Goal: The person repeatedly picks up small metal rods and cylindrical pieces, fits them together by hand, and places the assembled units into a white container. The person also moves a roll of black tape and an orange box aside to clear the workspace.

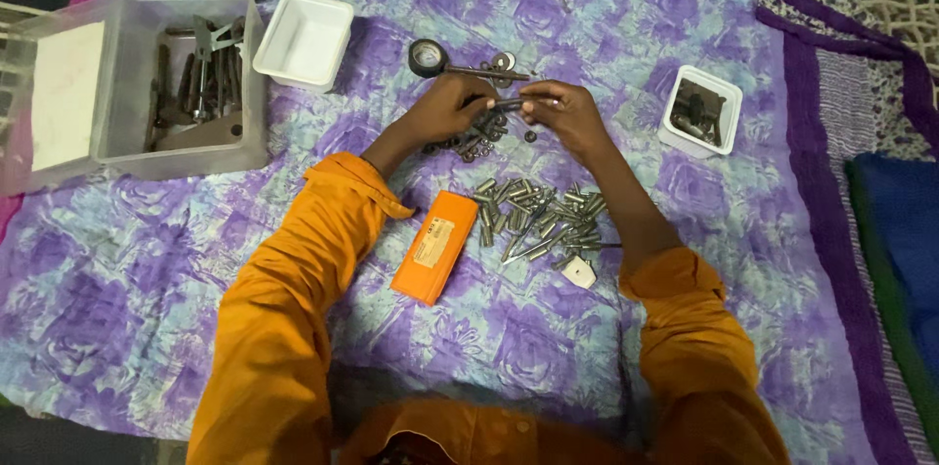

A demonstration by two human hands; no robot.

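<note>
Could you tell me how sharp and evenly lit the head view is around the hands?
Head view: soft overall, the small dark part between left hand and right hand blurred; lighting dim, even, no glare; corners darker, edges slightly bowed.

The person wears a bright orange long-sleeved shirt of plain cloth with no pattern on it. The left sleeve (284, 309) is full and loose, creased in soft folds along its length, and ends in a turned-back cuff (357, 179) with a pointed edge partway up the forearm. The right sleeve (699, 357) is the same orange, bunched into a rolled band (670, 274) that leaves the forearm bare. At the bottom edge the shirt front (450, 431) shows a folded placket with small round buttons. The left hand (452, 108) and right hand (567, 113) are bare, without gloves, rings or a watch.
</note>
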